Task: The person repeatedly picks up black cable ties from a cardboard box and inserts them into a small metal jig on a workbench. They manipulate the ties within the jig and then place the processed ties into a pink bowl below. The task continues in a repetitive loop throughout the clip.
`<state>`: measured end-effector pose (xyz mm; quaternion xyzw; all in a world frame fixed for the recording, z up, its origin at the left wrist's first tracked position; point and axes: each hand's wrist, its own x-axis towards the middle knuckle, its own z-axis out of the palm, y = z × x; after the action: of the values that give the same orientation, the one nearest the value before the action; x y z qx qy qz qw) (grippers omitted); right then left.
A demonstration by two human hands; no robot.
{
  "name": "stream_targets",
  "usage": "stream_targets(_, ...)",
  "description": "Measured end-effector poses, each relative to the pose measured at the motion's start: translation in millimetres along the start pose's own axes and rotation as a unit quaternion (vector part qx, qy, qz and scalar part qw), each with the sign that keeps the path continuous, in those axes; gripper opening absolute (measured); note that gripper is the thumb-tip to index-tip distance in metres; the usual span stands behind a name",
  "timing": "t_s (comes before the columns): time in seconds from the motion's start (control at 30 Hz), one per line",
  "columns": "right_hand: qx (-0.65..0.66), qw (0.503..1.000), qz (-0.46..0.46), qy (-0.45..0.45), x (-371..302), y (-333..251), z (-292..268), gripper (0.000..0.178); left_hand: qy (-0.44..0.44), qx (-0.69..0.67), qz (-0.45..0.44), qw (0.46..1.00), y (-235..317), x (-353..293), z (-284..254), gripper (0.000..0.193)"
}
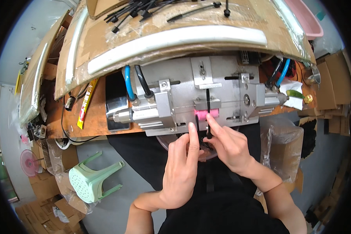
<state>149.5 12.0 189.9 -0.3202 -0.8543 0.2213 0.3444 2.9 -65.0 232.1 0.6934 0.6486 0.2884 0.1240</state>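
A grey metal fixture (183, 84) lies in front of me, with a pink block (202, 114) at its middle. Across the block runs a thin black rod (208, 99), pointing away from me. My right hand (233, 147) is closed on the near part of this rod, index finger on top and thumb beneath. A second, shorter black rod (197, 123) shows at the block's left side. Next to it is the outstretched index finger of my left hand (180, 167); the other fingers are bent loosely and the thumb is partly hidden.
Metal cylinders (154, 111) with blue and black hoses flank the fixture. A cardboard shelf (175, 39) above holds several black rods (134, 9). Below the hands is a partly hidden clear bowl (163, 141). A green stool (91, 177) stands at left; a plastic-wrapped box (280, 150) at right.
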Motion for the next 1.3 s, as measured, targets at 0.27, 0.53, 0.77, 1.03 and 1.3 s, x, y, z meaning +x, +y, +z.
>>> stream_targets(0.27, -0.109, 0.989, -0.102, -0.022, 68, -12, -66, 0.05, 0.132, 0.044, 0.053, 0.989, -35, 82, -58, 0.047)
stream_targets(0.53, -0.313, 0.944, -0.095, -0.042, 255, 50, -98, 0.017, 0.164, 0.145, 0.23, 0.948, -82, 251, -64, 0.019)
stream_targets(0.77, 0.026, 0.993, 0.098, -0.065, 228, 32, -159, 0.016, -0.04, 0.059, 0.16, 0.984, -99, 197, -121, 0.016)
stream_targets(1.03, 0.163, 0.979, 0.0, 0.126, 191, 14, -149, 0.02, 0.1, 0.203, 0.154, 0.962, -51, 171, -89, 0.025)
stream_targets(1.3, 0.214, 0.962, 0.038, 0.166, 97, 48, -171, 0.031, 0.168, 0.029, 0.108, 0.979, -31, 41, -30, 0.044)
